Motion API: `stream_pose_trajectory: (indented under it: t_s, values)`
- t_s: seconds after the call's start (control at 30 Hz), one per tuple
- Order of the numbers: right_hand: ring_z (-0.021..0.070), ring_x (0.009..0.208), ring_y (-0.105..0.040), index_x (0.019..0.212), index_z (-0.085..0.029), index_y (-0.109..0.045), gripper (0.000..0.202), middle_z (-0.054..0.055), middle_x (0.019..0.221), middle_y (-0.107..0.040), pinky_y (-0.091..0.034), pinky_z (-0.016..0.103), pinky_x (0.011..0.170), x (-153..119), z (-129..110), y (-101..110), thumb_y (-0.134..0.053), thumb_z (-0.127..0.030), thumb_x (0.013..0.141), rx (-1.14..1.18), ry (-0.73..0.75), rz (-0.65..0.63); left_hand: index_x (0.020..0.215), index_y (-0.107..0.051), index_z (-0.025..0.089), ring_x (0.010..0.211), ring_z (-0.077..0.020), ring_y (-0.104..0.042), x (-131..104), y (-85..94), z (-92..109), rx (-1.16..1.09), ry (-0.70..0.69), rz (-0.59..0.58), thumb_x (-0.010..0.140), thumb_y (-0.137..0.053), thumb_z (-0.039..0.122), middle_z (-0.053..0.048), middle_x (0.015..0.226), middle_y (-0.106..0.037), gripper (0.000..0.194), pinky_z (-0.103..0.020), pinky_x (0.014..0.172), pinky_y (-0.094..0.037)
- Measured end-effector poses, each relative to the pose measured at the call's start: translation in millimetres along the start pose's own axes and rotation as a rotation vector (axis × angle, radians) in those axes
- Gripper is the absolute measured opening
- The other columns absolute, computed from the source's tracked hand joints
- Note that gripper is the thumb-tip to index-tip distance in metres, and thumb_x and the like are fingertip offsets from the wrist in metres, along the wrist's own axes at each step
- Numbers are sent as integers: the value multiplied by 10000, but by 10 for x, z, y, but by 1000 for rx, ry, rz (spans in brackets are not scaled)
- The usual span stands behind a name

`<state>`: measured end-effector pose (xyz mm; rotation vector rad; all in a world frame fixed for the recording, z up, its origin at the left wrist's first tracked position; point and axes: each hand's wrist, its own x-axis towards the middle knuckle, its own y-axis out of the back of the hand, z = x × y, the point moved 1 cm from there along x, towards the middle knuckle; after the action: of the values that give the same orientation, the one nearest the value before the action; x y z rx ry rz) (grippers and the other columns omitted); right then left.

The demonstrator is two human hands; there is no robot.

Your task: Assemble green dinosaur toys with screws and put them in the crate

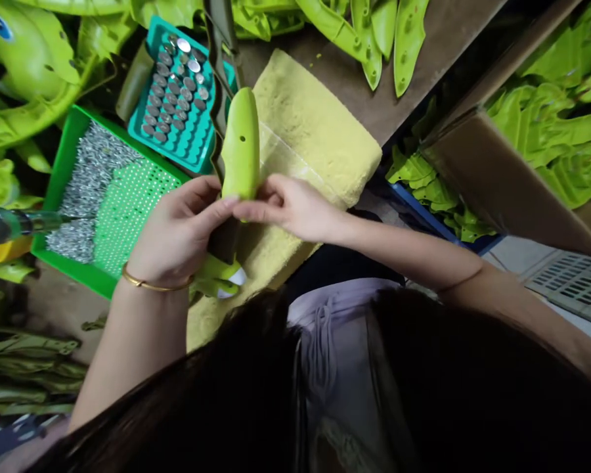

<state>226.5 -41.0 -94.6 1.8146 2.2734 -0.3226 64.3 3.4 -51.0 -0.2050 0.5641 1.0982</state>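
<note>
Both hands meet at the lower end of a lime-green plastic part (241,148) with a small dark hole in it. My left hand (182,226), with a gold bangle at the wrist, pinches the part from the left, thumb at its lower edge. From the right, my right hand (295,207) grips the same end with curled fingers. A dark wavy-edged piece (219,79) runs along the part's left side. Beneath the hands lies a yellow foam pad (320,125). Below my left hand a green piece with a white patch (230,281) shows.
A green basket (73,268) of silvery screws and a teal tray (177,154) of round metal pieces lie left. A power screwdriver (10,223) points in from the left edge. Green parts fill a cardboard box (502,177) at right; more parts (408,46) lie at the top.
</note>
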Motion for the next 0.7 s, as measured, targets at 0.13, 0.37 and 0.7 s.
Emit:
stream_pose_trajectory:
  t_s: [0.13,0.37,0.7]
  values:
    - [51,583,-406,711,-169,-500,448,-43,642,-494,-269,249,556,-49,-32,-170,-634,-588,794,23,-16,27,820,-709,186,624,-121,-549,6,-9,38,19,-19,4,700,-810,430,-19,736,-666,290,-236,540,-438]
    - [44,559,-332,647,-195,-404,477,-77,591,-395,-253,250,546,-74,-63,-268,-653,-580,781,179,34,109,815,-743,186,688,-166,-605,-52,-28,147,-24,-66,35,661,-832,399,-34,764,-688,277,-280,616,-494]
    - [64,561,-282,580,-218,-345,564,-70,566,-279,-277,243,532,254,-270,374,-580,-693,773,21,144,106,851,-673,198,649,-119,-554,-233,113,4,210,195,-138,706,-782,457,16,745,-627,316,-240,580,-445]
